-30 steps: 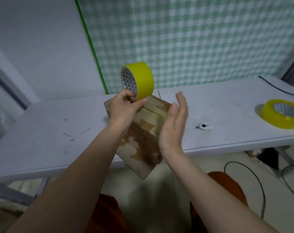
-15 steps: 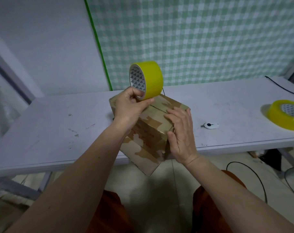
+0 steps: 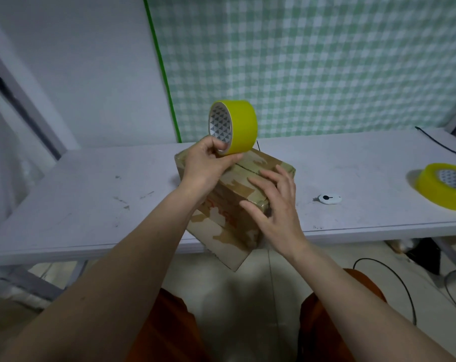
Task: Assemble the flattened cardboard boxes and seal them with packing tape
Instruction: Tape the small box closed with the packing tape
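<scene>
A small brown cardboard box [image 3: 229, 220] with scuffed patches lies tilted on the front edge of the white table [image 3: 96, 194], partly overhanging it. Its top flaps meet along a seam. My left hand [image 3: 208, 163] grips a yellow tape roll [image 3: 234, 126] upright above the box's far left corner. My right hand [image 3: 276, 202] is spread with fingers apart on the box's near right corner.
A second yellow tape roll [image 3: 446, 186] lies flat at the table's right end. A small white cutter [image 3: 330, 199] lies right of the box. Black cables run over the table's far right corner [image 3: 441, 145] and over the floor [image 3: 394, 273]. A checked cloth hangs behind.
My right hand came down from an upright open pose onto the box's right corner and spread its fingers. The tape roll stays in my left hand above the box.
</scene>
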The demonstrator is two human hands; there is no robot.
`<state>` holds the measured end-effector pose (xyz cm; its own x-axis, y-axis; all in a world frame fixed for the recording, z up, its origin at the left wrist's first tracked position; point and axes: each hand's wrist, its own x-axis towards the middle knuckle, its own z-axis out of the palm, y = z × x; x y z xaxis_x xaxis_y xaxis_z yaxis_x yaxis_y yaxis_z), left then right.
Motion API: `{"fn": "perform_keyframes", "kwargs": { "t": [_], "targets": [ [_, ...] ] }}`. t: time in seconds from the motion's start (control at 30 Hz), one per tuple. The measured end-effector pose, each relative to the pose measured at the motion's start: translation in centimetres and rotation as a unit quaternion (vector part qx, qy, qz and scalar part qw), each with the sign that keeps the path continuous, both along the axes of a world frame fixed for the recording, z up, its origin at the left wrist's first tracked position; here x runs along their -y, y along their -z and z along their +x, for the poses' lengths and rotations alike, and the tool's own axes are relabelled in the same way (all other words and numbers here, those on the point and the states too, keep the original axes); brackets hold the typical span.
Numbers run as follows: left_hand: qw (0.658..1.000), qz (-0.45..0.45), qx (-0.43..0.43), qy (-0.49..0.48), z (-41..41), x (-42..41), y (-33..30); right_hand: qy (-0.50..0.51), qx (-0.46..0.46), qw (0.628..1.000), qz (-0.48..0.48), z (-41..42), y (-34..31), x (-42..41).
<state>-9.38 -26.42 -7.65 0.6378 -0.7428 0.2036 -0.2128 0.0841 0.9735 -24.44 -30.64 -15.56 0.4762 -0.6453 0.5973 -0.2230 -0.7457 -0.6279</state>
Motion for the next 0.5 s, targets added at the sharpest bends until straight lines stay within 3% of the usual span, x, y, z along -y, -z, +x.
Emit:
{"fn": "perform_keyframes", "kwargs": {
  "t": [0.2,0.4,0.5],
  "targets": [
    [0.999,-0.003,0.0,-0.047,1.8,-1.6,-1.1,-0.195,-0.104,0.969,0.11,-2.1,-4.1,4.2],
    [0.995,0.015,-0.096,-0.029,2.9,-3.6,-2.1,-0.031,-0.151,0.987,0.04,-0.8,-6.4,5.5],
    [0.998,0.035,-0.055,-0.021,2.6,-4.4,-2.0,0.021,-0.172,0.984,0.04,0.0,-6.7,4.3]
  ]
}}
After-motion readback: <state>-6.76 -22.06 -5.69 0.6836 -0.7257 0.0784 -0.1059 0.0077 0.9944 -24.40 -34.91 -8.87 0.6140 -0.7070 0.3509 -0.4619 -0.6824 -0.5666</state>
